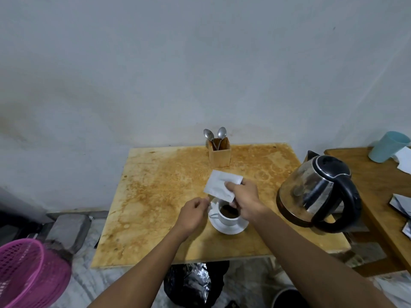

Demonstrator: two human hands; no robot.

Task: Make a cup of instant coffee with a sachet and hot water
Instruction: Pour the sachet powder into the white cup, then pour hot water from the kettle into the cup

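A white cup [229,215] stands on a white saucer [231,227] on the stained wooden table [160,210]. Brown coffee powder lies inside the cup. My right hand [244,197] holds a white sachet [220,184] tilted just above the cup's far rim. My left hand [193,213] is left of the cup, fingers curled, pinching what looks like a small torn strip. A steel kettle [318,192] with a black handle stands at the table's right edge.
A wooden holder [219,153] with two spoons stands at the back of the table. A pink basket [29,272] sits on the floor at the left. A second table at the right carries a blue cup [388,146] and papers.
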